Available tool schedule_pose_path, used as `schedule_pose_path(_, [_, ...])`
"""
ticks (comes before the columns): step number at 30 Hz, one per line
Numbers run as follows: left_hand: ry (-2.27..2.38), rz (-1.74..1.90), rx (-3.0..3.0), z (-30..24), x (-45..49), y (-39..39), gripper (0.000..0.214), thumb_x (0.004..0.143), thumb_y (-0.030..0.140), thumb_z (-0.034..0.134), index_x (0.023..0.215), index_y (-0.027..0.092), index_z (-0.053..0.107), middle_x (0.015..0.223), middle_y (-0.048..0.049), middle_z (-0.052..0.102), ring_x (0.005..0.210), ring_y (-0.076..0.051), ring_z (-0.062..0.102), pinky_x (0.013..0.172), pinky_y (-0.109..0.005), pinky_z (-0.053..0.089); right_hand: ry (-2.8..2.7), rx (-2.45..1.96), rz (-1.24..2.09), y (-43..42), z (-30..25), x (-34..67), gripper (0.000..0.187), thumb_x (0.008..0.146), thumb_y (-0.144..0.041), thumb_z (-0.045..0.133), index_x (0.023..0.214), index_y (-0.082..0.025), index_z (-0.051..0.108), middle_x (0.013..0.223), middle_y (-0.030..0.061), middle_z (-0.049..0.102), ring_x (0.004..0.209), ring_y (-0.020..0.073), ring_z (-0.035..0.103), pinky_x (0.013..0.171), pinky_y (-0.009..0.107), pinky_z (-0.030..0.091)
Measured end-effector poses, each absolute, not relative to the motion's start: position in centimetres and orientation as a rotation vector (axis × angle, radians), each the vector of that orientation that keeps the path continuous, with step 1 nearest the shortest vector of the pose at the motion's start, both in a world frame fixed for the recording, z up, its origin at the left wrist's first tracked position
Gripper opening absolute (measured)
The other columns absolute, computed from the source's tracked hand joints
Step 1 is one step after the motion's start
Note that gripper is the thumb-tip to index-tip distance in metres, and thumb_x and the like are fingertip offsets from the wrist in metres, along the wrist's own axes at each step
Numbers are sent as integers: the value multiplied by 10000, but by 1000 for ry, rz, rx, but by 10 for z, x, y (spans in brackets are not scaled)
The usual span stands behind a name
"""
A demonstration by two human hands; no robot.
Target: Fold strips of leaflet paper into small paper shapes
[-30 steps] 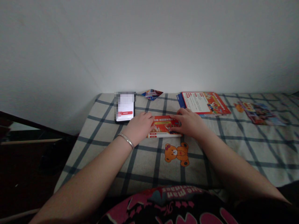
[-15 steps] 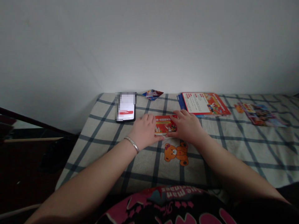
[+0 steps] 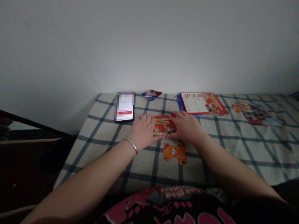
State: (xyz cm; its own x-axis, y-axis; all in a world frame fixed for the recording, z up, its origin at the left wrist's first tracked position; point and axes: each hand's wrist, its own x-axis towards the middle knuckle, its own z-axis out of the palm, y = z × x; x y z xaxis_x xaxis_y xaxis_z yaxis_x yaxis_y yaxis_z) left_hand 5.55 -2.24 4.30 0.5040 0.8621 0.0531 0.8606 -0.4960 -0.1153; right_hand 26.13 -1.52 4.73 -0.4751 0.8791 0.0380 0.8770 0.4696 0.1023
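A red leaflet with printed lettering and cartoon figures lies on the checked cloth, seemingly folded to a small rectangle. My left hand wears a silver bangle at the wrist and grips the leaflet's left end, its thumb along the near edge. On the opposite end, my right hand is closed around the leaflet, fingers at the far edge and thumb at the near one. Both palms cover the leaflet's ends. Just below it, a teddy bear print shows on the cloth.
A phone with a lit screen lies left of my hands. Against the wall sits a folded blue paper diamond. A stack of leaflets lies behind my right hand, and a colourful leaflet farther right. The cloth's left edge drops off.
The view has shifted slightly, so the phone and papers appear a little farther left. Both hands keep their hold on the red leaflet, with hardly any movement.
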Motion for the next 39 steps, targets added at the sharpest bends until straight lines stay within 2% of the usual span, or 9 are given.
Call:
schedule_pose_path(5, [-1463,-41,-2657,40,47,-19,794,776,727,565,1240,84,530,1185,-179,574,1085,-325,502,887,-407,410,2669,1581,157,-14,48,266,942,672,-809,581,1364,-172,531,1389,151,515,1169,349,508,908,440,467])
schedule_pose_path(10, [-1410,-149,-2707,31,34,-16,795,781,685,594,1298,90,487,1250,-169,550,1145,-325,482,959,-425,386,2656,1582,143,-13,48,272,941,667,-796,605,1401,-215,501,1410,147,493,1195,357,493,947,469,458])
schedule_pose_path(14, [-1389,-200,-2750,25,26,-14,773,803,660,587,1352,133,452,1297,-156,528,1171,-316,478,986,-425,375,2638,1600,113,-12,49,277,906,671,-767,633,1425,-290,474,1429,133,476,1249,384,452,991,511,428])
schedule_pose_path(17, [-1385,-169,-2777,25,22,-13,774,821,624,600,1380,117,429,1310,-166,517,1185,-319,472,1004,-432,368,2638,1612,103,-12,49,281,891,669,-751,652,1428,-322,469,1473,127,434,1295,411,408,1013,535,412])
schedule_pose_path(22, [-1352,-115,-2815,26,15,-10,823,794,618,648,1404,118,412,1335,-164,501,1214,-318,458,1024,-417,362,2658,1631,70,-11,46,285,898,657,-754,660,1430,-345,459,1519,108,385,1377,421,318,1047,549,392])
schedule_pose_path(28, [-1291,-159,-2845,23,8,-6,829,798,660,614,1406,134,413,1345,-158,491,1221,-312,455,1026,-412,364,2670,1642,39,-11,42,290,892,665,-744,662,1440,-363,440,1539,98,359,1420,421,249,1084,581,338])
schedule_pose_path(33, [-1248,-168,-2870,23,4,-3,836,792,683,600,1409,150,414,1335,-139,494,1209,-305,457,1021,-412,369,2666,1667,5,-10,39,295,891,657,-718,692,1437,-369,442,1540,91,358,1433,416,225,1104,573,318])
schedule_pose_path(39, [-1270,-149,-2904,25,2,-3,860,759,619,688,1414,137,408,1361,-148,479,1237,-296,448,1035,-396,374,2667,1675,-33,-8,35,302,909,640,-693,723,1438,-362,442,1537,96,359,1425,422,240,1112,580,305])
